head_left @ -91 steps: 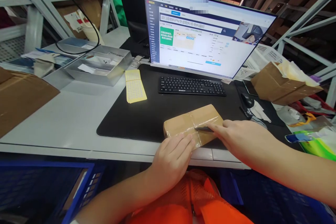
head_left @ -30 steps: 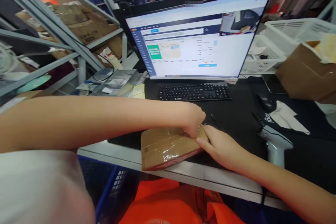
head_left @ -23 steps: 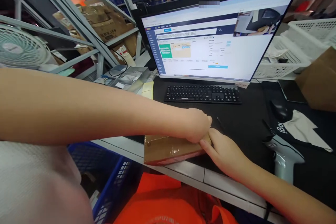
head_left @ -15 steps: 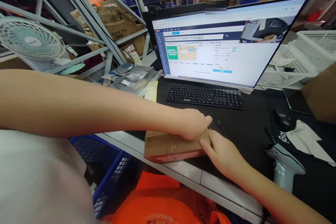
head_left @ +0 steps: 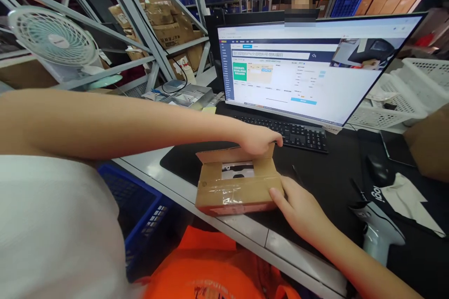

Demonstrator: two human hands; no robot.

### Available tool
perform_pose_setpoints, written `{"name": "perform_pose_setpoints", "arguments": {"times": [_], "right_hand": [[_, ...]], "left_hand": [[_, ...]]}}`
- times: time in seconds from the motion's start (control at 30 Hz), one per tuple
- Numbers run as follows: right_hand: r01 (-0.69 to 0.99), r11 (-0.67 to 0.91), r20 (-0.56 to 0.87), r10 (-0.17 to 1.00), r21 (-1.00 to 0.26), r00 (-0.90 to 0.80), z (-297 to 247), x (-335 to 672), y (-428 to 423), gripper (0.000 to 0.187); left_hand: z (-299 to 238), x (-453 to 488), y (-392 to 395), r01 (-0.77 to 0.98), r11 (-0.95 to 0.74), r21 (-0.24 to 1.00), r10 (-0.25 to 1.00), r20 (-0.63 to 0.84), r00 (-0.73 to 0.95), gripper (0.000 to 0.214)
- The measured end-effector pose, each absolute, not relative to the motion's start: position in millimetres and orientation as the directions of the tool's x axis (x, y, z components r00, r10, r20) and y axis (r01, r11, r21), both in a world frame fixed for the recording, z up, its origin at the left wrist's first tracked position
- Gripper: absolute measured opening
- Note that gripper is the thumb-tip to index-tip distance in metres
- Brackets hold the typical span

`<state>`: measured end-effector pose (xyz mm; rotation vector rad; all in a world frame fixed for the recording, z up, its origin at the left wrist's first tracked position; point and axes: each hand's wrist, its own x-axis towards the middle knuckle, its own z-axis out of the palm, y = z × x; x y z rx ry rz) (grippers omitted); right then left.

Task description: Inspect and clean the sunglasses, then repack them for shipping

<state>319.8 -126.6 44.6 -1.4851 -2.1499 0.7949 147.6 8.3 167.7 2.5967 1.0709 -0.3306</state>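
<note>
A brown cardboard box (head_left: pixel 242 190), with clear tape on its near side, rests at the desk's front edge. Its far flap is raised, and a white and black printed item (head_left: pixel 237 171) shows through the opening. My left hand (head_left: pixel 260 140) reaches across from the left, its curled fingers closed on the raised flap near the right corner. On the box's right side my right hand (head_left: pixel 296 202) grips the corner, thumb on the near face and fingers partly hidden behind.
Behind the box lie a black keyboard (head_left: pixel 301 135) and a large monitor (head_left: pixel 273 70). To the right are a barcode scanner (head_left: pixel 380 229), a mouse (head_left: pixel 378 169) and a white cloth (head_left: pixel 409 203). A blue crate (head_left: pixel 140 224) stands below left. A person's head shows beyond the monitor.
My left hand has lifted the box's flap up and away, exposing the printed item inside. My right hand stays at the box's right side. The view has shifted slightly.
</note>
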Motion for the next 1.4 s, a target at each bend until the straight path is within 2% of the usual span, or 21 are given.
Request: {"name": "perform_pose_setpoints", "arguments": {"times": [0.07, 0.13, 0.2, 0.3, 0.37, 0.43, 0.53, 0.63, 0.73, 0.8, 0.87, 0.93, 1.0, 1.07, 1.13, 1.17, 1.2, 1.23, 1.3, 1.4], "right_hand": [[0.693, 0.314, 0.086, 0.935, -0.649, -0.343, 42, 320, -125, 0.061], [0.670, 0.388, 0.161, 0.912, -0.633, -0.377, 40, 321, -124, 0.058], [0.633, 0.459, 0.198, 0.876, -0.623, -0.441, 40, 322, -122, 0.049], [0.589, 0.551, 0.288, 0.826, -0.592, -0.484, 45, 324, -123, 0.036], [0.572, 0.650, 0.418, 0.760, -0.500, -0.498, 51, 326, -127, 0.031], [0.567, 0.750, 0.535, 0.651, -0.341, -0.539, 56, 326, -134, 0.027], [0.526, 0.845, 0.623, 0.462, -0.094, -0.631, 59, 327, -146, 0.021], [0.449, 0.893, 0.641, 0.322, 0.039, -0.697, 55, 330, -155, 0.020], [0.459, 0.885, 0.571, 0.340, 0.073, -0.747, 42, 335, -162, 0.022], [0.528, 0.846, 0.511, 0.422, 0.077, -0.749, 29, 338, -170, 0.033], [0.603, 0.793, 0.466, 0.505, 0.082, -0.727, 17, 340, -180, 0.043], [0.662, 0.746, 0.438, 0.573, 0.069, -0.692, 10, 342, -187, 0.055], [0.667, 0.745, 0.381, 0.617, -0.002, -0.688, 19, 345, -185, 0.067], [0.638, 0.749, 0.286, 0.660, -0.179, -0.694, 46, 348, -172, 0.060], [0.589, 0.680, 0.214, 0.714, -0.437, -0.667, 82, 347, -151, 0.043], [0.565, 0.619, 0.221, 0.757, -0.546, -0.615, 99, 343, -140, 0.046], [0.542, 0.589, 0.235, 0.777, -0.600, -0.584, 114, 336, -128, 0.046], [0.546, 0.582, 0.231, 0.782, -0.603, -0.579, 125, 327, -117, 0.044], [0.526, 0.642, 0.186, 0.714, -0.557, -0.675, 133, 303, -100, 0.040], [0.492, 0.732, 0.088, 0.594, -0.472, -0.800, 123, 271, -94, 0.033]], "left_hand": [[160, 137, 9, 0.714, -0.654, 0.251, 0.663, -0.264, 0.700, 0.050], [150, 125, 8, 0.730, -0.624, 0.277, 0.726, -0.139, 0.674, 0.042], [135, 114, 9, 0.747, -0.613, 0.257, 0.768, -0.030, 0.640, 0.039], [109, 105, 15, 0.742, -0.629, 0.234, 0.770, 0.052, 0.636, 0.036], [92, 103, 19, 0.714, -0.651, 0.258, 0.752, 0.087, 0.654, 0.035], [80, 103, 21, 0.683, -0.673, 0.284, 0.733, 0.131, 0.668, 0.035], [75, 101, 22, 0.630, -0.722, 0.284, 0.689, 0.216, 0.692, 0.033], [85, 92, 15, 0.552, -0.824, 0.129, 0.564, 0.276, 0.778, 0.030], [105, 68, -8, 0.442, -0.895, -0.066, 0.411, 0.266, 0.872, 0.030], [117, 44, -36, 0.366, -0.930, -0.017, 0.343, 0.316, 0.885, 0.028], [120, 16, -67, 0.255, -0.959, 0.121, 0.282, 0.365, 0.887, 0.029], [108, -8, -93, 0.221, -0.955, 0.196, 0.277, 0.331, 0.902, 0.041], [86, -24, -106, 0.195, -0.950, 0.244, 0.269, 0.323, 0.907, 0.055], [64, -29, -108, 0.180, -0.942, 0.282, 0.283, 0.387, 0.878, 0.052], [51, -27, -103, 0.173, -0.929, 0.326, 0.307, 0.423, 0.852, 0.042], [48, -25, -100, 0.174, -0.920, 0.351, 0.324, 0.429, 0.843, 0.038], [47, -23, -98, 0.178, -0.909, 0.378, 0.345, 0.438, 0.830, 0.036], [47, -21, -97, 0.180, -0.897, 0.403, 0.368, 0.459, 0.808, 0.034], [47, -21, -99, 0.182, -0.880, 0.438, 0.426, 0.562, 0.709, 0.029], [35, -27, -111, 0.231, -0.869, 0.438, 0.496, 0.774, 0.394, 0.029]]}}
